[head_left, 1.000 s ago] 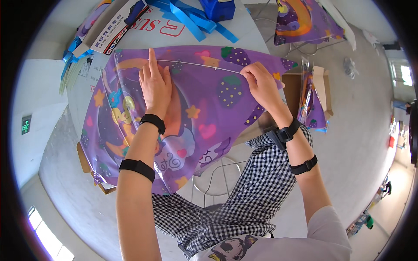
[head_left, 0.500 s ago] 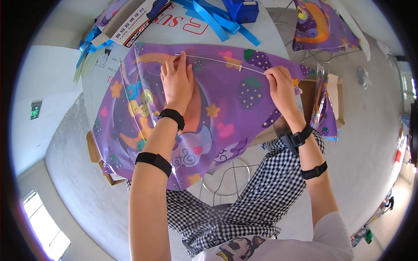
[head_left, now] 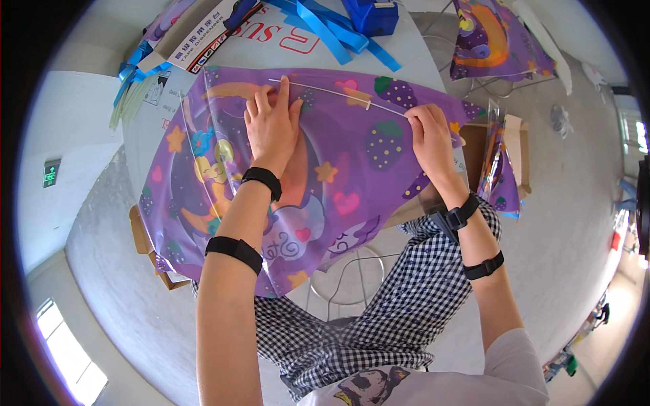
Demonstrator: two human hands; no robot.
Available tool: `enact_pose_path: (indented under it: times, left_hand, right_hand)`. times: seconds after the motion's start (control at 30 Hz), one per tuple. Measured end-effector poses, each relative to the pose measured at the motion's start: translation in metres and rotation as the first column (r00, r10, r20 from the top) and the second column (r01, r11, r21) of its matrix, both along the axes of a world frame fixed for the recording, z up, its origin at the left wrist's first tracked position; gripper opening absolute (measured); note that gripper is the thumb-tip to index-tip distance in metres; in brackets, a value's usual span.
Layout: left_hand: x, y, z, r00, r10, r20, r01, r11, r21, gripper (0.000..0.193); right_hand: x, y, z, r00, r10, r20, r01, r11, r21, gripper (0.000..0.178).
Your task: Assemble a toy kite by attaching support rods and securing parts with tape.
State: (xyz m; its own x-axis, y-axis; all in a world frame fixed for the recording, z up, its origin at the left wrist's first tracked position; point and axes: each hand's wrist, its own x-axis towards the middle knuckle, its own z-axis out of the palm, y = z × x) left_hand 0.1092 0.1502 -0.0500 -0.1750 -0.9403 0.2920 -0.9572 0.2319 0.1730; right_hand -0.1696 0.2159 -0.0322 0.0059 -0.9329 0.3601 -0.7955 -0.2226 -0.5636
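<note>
A large purple plastic film sheet (head_left: pixel 318 223), printed with stars, hearts, strawberries and a cartoon animal, covers the near part of the table and hangs over its edge toward my lap. A thin white rod (head_left: pixel 325 89) lies across its far part, with a small white crosspiece (head_left: pixel 368 105) on it. My left hand (head_left: pixel 272 128) rests on the sheet, its index finger stretched onto the rod near the left end and its other fingers partly bent. At the rod's right end, my right hand (head_left: pixel 432 139) is closed in a pinch on it.
Blue ribbons (head_left: pixel 325 34) and a blue tape dispenser (head_left: pixel 372 17) lie at the table's far side, beside an opened cardboard box (head_left: pixel 210 34). Another purple printed sheet (head_left: pixel 501 40) hangs at the far right. A carton (head_left: pixel 518 149) stands right of the table.
The whole view has shifted slightly. My left index finger looks a little straighter on the rod; my right hand keeps its pinch at the right end.
</note>
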Motion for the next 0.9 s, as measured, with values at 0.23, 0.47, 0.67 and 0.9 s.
enact_pose_path:
  times: [0.23, 0.47, 0.67, 0.9]
  left_hand:
    - [0.004, 0.001, 0.0, 0.999, -0.016, 0.036, 0.018, 0.998, -0.054, 0.045]
    - [-0.001, 0.0, -0.001, 0.999, -0.027, 0.024, 0.027, 1.0, 0.0, 0.045]
    - [0.004, -0.001, -0.003, 0.997, -0.019, 0.072, 0.021, 1.0, -0.02, 0.044]
    - [-0.001, -0.002, -0.006, 0.998, -0.035, 0.057, 0.036, 0.999, -0.012, 0.043]
  right_hand:
    - [0.003, 0.0, 0.001, 1.0, -0.004, -0.025, 0.004, 1.0, -0.012, 0.008]
    - [-0.005, -0.003, -0.005, 0.991, 0.0, -0.134, -0.011, 0.997, -0.082, 0.009]
    - [-0.005, -0.005, -0.008, 0.99, -0.023, -0.139, 0.009, 0.995, -0.101, 0.011]
    - [-0.01, -0.001, -0.01, 0.988, -0.014, -0.152, 0.004, 0.998, -0.067, 0.012]
